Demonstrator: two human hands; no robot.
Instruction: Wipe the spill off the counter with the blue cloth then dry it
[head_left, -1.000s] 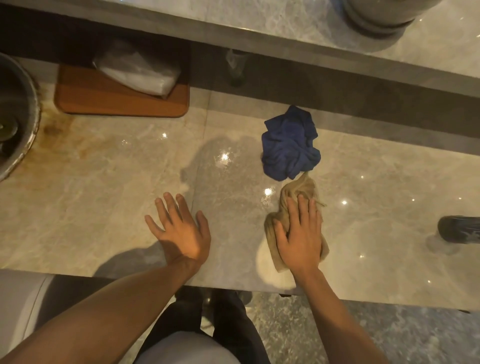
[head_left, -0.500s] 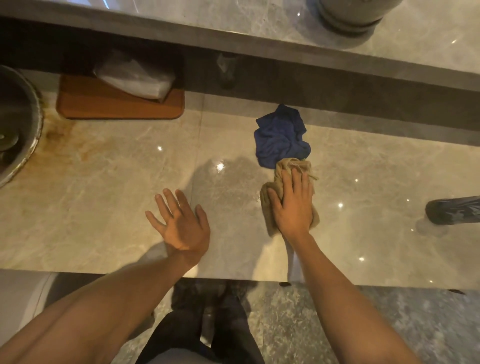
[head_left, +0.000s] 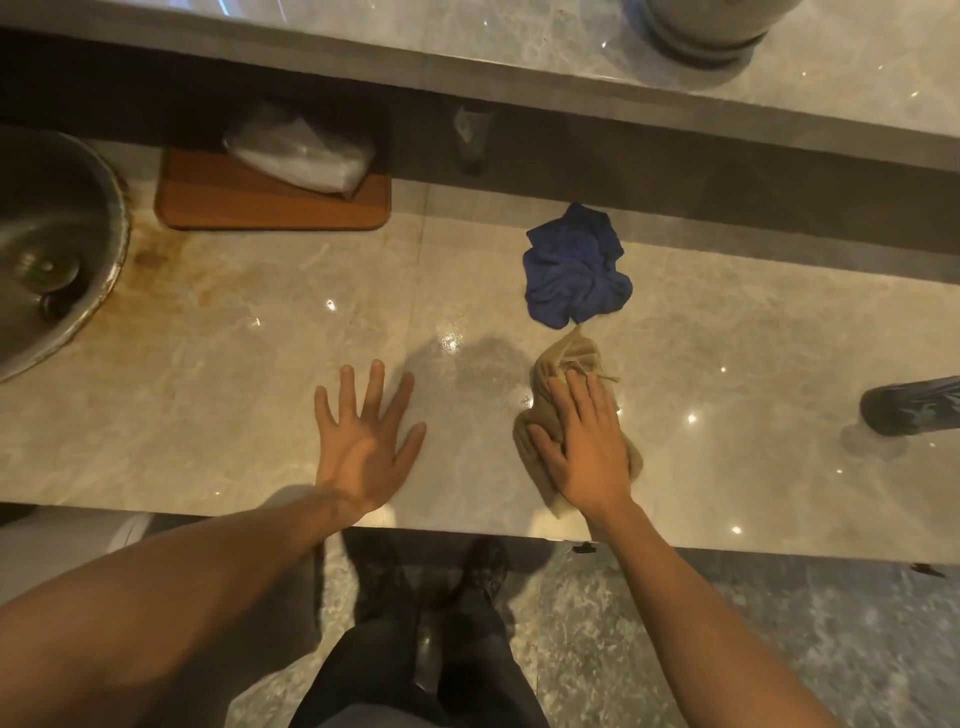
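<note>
The blue cloth (head_left: 575, 268) lies crumpled on the marble counter (head_left: 249, 374), near the back ledge. Just in front of it a tan cloth (head_left: 567, 358) is spread on the counter. My right hand (head_left: 587, 441) lies flat on the tan cloth, palm down, pressing it to the surface. My left hand (head_left: 366, 441) rests flat on the bare counter to the left, fingers spread, holding nothing. A faint damp patch (head_left: 483, 369) shows between the two hands.
A round metal sink (head_left: 52, 249) sits at the far left with rusty stains beside it. A wooden board (head_left: 270, 205) with a plastic bag (head_left: 301, 153) lies at the back left. A dark bottle (head_left: 909, 405) lies at the right edge. A raised ledge runs behind.
My right hand pushed the tan cloth forward toward the blue cloth, then drew it back toward the counter's front edge. My left hand stayed flat in place.
</note>
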